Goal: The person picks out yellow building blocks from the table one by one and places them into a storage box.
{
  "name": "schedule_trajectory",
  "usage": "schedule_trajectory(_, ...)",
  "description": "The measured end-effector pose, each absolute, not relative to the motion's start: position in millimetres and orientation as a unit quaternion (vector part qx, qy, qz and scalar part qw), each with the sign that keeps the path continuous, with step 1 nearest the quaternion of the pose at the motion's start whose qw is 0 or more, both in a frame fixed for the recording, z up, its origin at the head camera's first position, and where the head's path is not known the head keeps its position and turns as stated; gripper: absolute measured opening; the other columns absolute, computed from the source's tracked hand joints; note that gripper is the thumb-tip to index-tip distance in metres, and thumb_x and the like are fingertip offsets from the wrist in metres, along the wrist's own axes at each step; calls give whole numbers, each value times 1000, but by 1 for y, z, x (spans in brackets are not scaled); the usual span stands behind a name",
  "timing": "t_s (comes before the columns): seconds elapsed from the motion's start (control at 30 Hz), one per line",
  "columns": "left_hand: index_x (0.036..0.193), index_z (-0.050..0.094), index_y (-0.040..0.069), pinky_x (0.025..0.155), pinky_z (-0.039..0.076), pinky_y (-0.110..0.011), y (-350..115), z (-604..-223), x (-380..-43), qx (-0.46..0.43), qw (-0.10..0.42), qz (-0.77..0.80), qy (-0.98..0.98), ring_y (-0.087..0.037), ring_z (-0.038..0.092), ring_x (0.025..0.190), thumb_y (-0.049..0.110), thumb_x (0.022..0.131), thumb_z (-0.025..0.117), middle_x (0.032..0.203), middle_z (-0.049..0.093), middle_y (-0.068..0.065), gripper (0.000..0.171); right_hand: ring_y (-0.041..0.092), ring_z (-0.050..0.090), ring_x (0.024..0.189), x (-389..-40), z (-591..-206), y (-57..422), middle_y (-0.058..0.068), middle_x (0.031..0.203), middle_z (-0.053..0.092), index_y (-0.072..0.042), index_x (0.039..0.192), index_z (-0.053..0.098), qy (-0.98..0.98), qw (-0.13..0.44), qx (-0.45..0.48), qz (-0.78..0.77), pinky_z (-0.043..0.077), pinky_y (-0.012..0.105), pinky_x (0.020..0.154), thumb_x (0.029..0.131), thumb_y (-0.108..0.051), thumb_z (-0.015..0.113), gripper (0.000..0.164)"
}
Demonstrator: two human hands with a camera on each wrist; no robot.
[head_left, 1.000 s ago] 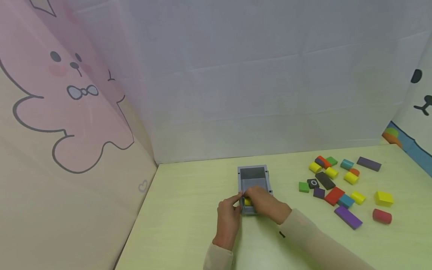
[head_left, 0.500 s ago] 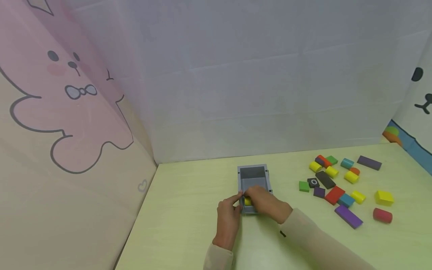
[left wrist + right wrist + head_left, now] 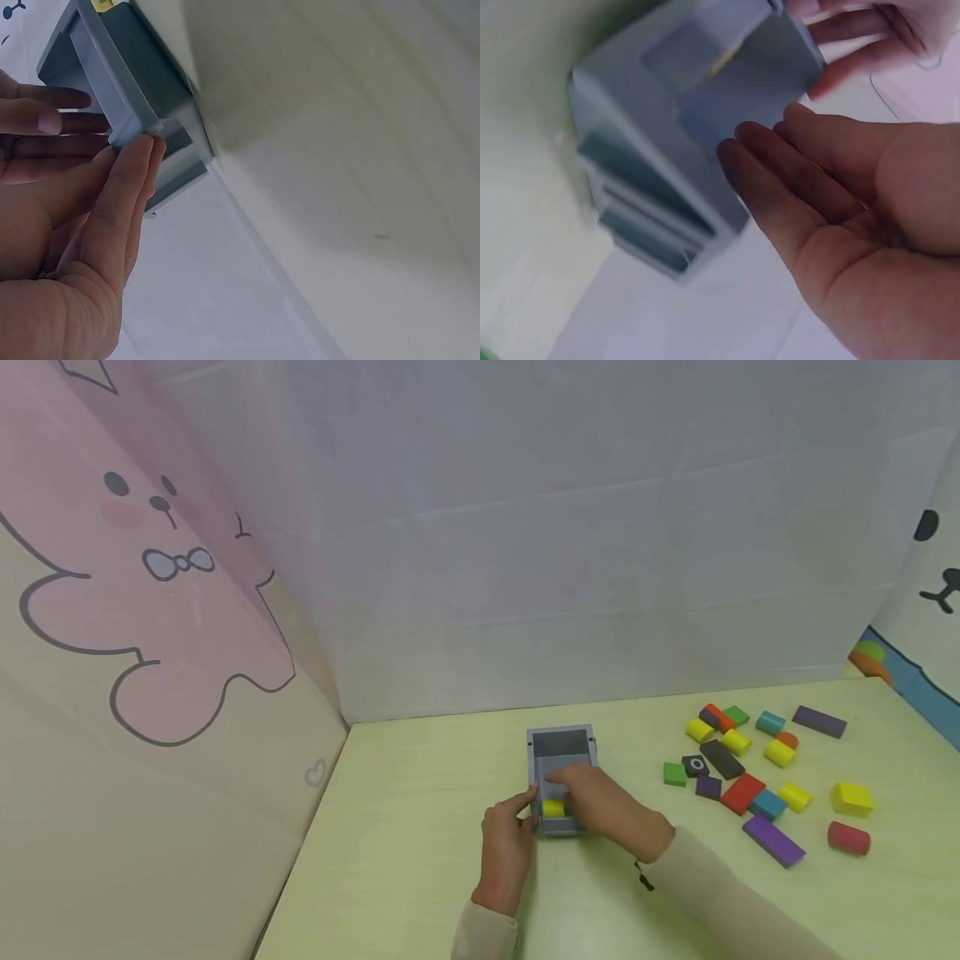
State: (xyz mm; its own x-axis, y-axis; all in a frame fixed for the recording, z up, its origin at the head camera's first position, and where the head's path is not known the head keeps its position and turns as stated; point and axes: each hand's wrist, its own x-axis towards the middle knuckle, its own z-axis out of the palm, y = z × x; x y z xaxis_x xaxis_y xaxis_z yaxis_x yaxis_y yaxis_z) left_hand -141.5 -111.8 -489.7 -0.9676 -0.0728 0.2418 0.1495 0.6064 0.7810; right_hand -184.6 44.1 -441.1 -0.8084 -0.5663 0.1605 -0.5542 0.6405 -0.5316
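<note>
A grey open-topped box (image 3: 561,742) stands on the table in front of the person. Inside, near its front end, lies a yellow cylinder block (image 3: 552,808). The left hand (image 3: 504,847) holds the box's left wall, its fingertips at the rim. From the right, the right hand (image 3: 602,800) reaches over the box with fingers extended and nothing gripped, covering part of the inside. In the right wrist view, these fingers (image 3: 769,180) are loosely bent beside the box opening. The left wrist view has the left hand (image 3: 90,240) against a corner of the box.
On the right of the table lie several loose blocks, among them a purple bar (image 3: 774,841), a red cylinder (image 3: 849,838), a yellow block (image 3: 852,799) and a small green block (image 3: 675,774). A white curtain (image 3: 510,543) hangs behind the table, and a rabbit-print cloth (image 3: 187,635) on the left.
The right hand has lifted off the yellow cylinder block and drawn slightly right, its fingers straighter, so more of the block shows. The left hand stays on the box.
</note>
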Motion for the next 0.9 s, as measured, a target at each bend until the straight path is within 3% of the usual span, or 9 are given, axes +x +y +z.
schedule_trajectory(0.33,114,62,15,50,45,-21,-112,-488,-142,-18,121,-448,-886,-4,58,61,-7,73,69,112,61,-5,47,29,56,98,-196,-421,72,14,108,62,-1,112,60,912,-13,-291,-289,49,43,78,79,7,63,34)
schedule_trajectory(0.57,114,62,16,49,44,-21,-112,-487,-141,-8,116,-448,-887,-3,58,62,-6,73,69,112,61,-5,47,18,56,76,-207,-416,93,17,106,62,-1,115,58,922,-30,-261,-285,51,37,67,79,5,64,37)
schedule_trajectory(0.77,114,62,14,49,44,-21,-111,-488,-141,-8,116,-450,-886,-4,58,61,-7,72,69,112,61,-5,47,24,58,82,-217,-420,113,19,107,62,1,118,56,930,-44,-232,-282,51,43,71,80,3,64,39)
schedule_trajectory(0.9,114,62,17,49,45,-21,-111,-489,-140,-9,117,-453,-884,-5,58,60,-7,72,69,112,61,-4,49,26,59,78,-224,-425,127,21,104,62,2,118,55,932,-55,-220,-283,51,43,67,80,3,64,40)
